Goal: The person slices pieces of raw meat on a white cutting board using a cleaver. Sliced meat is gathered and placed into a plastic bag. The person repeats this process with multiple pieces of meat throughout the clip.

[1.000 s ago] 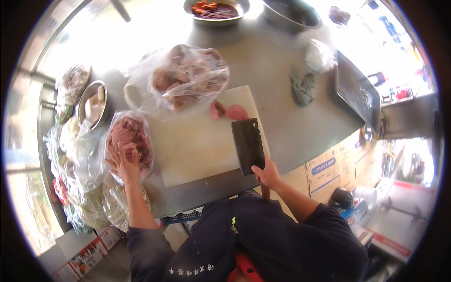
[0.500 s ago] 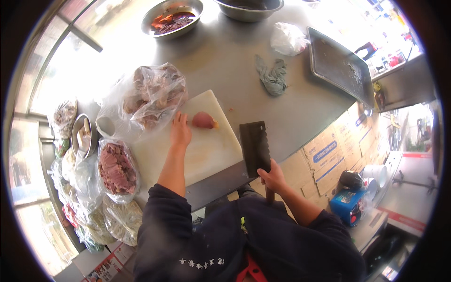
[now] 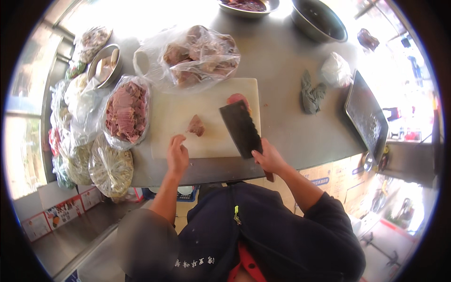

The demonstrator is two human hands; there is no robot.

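My right hand (image 3: pixel 271 159) grips a dark cleaver (image 3: pixel 238 128) by its handle, the wide blade over the right side of a white cutting board (image 3: pixel 216 144). Partly behind the blade's far end lies a reddish piece of meat (image 3: pixel 238 99). A smaller brownish-pink piece of meat (image 3: pixel 196 126) rests near the board's middle. Just on the near side of it is my left hand (image 3: pixel 177 154), holding nothing, its fingers loosely bent and apart. At the board's far edge sits a clear plastic bag of meat chunks (image 3: pixel 202 56).
Left of the board are a bag of sliced meat (image 3: pixel 126 113), a bag of pale shreds (image 3: pixel 111 167) and a metal bowl (image 3: pixel 118 61). Rightward lie a grey-green cloth (image 3: pixel 311 94), a white plastic bag (image 3: pixel 336 69) and a metal tray (image 3: pixel 366 117). Two basins, one a large grey basin (image 3: pixel 319 21), stand far back.
The view has turned, shifting everything on the table. The cleaver has come from beside the board to over it. A smaller meat piece now lies near my left hand, which is closer to the front edge.
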